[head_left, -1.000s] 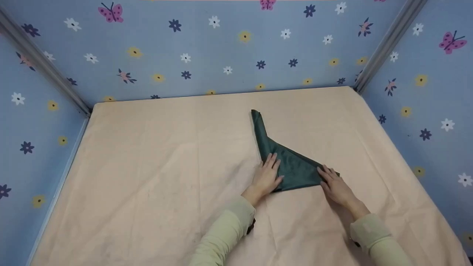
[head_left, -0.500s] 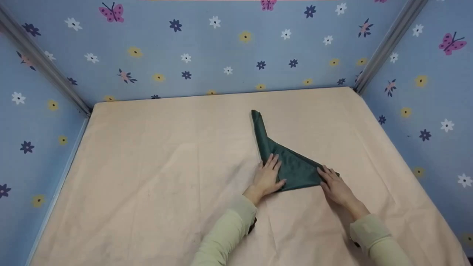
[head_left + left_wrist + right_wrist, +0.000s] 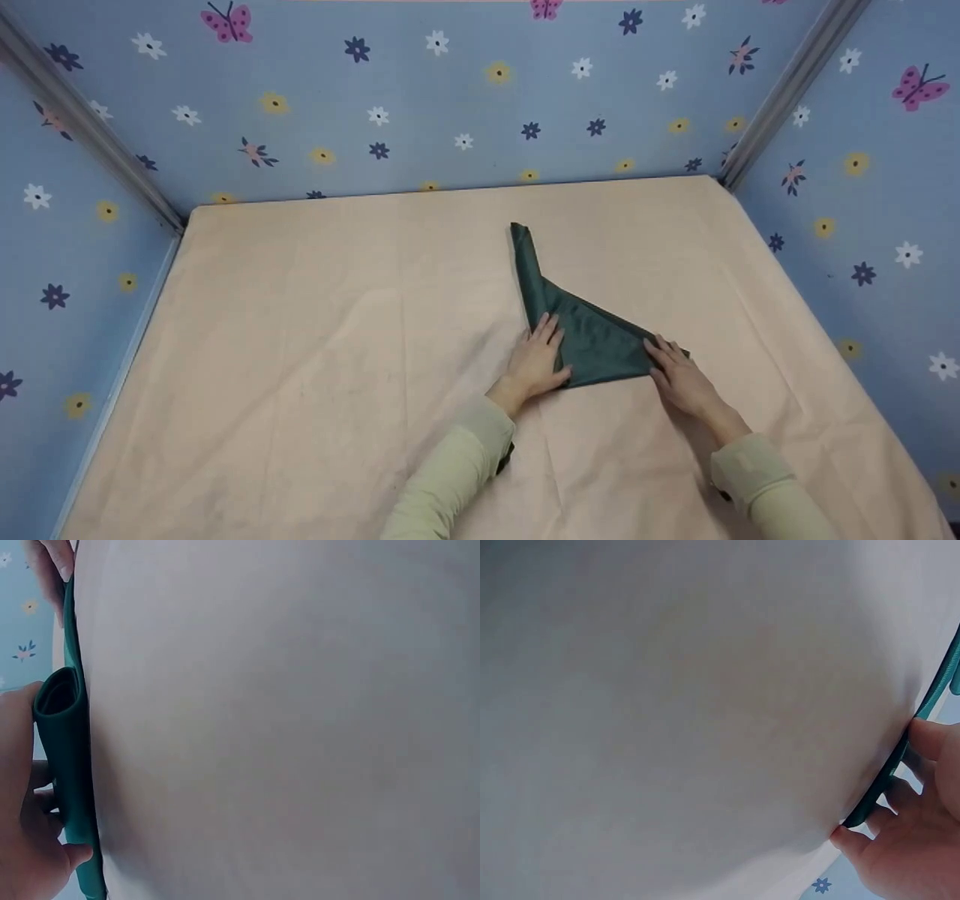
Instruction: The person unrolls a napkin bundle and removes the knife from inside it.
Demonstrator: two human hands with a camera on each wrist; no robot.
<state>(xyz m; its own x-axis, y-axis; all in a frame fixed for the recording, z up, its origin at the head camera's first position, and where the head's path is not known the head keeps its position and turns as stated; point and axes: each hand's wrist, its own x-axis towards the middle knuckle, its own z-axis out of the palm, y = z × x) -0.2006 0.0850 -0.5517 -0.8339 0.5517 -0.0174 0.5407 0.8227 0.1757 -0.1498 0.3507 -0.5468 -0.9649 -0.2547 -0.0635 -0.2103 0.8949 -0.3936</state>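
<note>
A dark green, satin-like cloth point(image 3: 604, 341) lies flat in the head view, its left side wound into a narrow roll point(image 3: 529, 270) that points toward the back wall. My left hand point(image 3: 534, 365) rests across the near part of this roll, fingers extended and thumb spread to the right. In the left wrist view the roll point(image 3: 69, 757) shows its hollow, layered end beside the hand. My right hand point(image 3: 684, 382) presses the cloth's right corner with outstretched fingers. The right wrist view has its fingertips along the thin cloth edge point(image 3: 934, 694). The palms hide parts of the cloth.
A creased, peach-coloured tablecloth point(image 3: 300, 337) covers the table beneath. Blue panels point(image 3: 450, 90) printed with flowers and butterflies stand at the back and both sides, joined by grey posts point(image 3: 787, 82) at the corners.
My left hand slid slightly right over the roll, then back left. The right hand and the cloth's right corner stayed in place.
</note>
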